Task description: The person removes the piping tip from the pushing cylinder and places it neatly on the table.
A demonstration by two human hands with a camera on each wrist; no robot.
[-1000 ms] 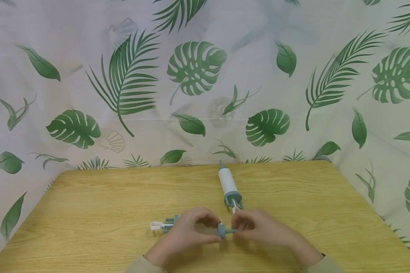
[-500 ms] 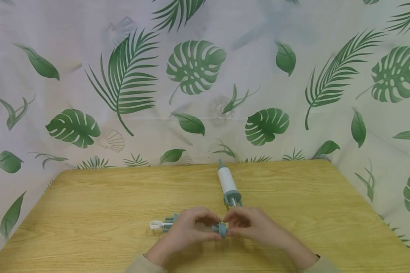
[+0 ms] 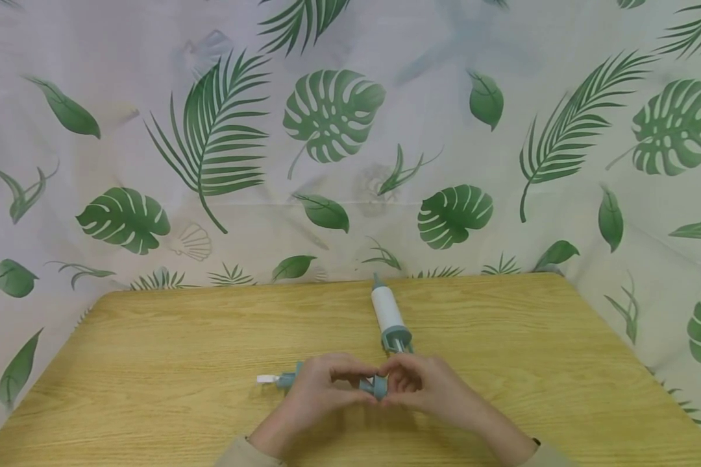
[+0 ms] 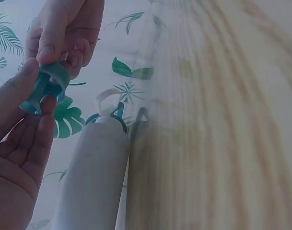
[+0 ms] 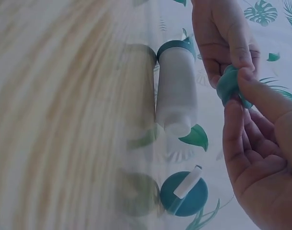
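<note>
Between my hands is a small teal plastic nozzle piece (image 3: 375, 387), with a round ring and a narrower flared end. My left hand (image 3: 327, 389) pinches its flared end between thumb and fingers, plainest in the left wrist view. From the other side, my right hand (image 3: 432, 389) pinches the ring with thumb and fingertips; the two hands' fingertips nearly meet there. Behind my left hand lies a plunger dispenser, its white loop handle (image 3: 267, 379) sticking out to the left and its body mostly hidden. The white barrel (image 4: 93, 177) shows in the left wrist view.
A second plunger dispenser (image 3: 388, 310), white with teal ends, lies beyond my hands, its tip toward the back edge of the wooden table (image 3: 181, 337). A leaf-patterned sheet (image 3: 350, 246) rises behind the table.
My right hand has moved left to the ring. The stem pointed right a second ago; now the narrow part shows on the left. The left dispenser's loop handle has turned edge-on.
</note>
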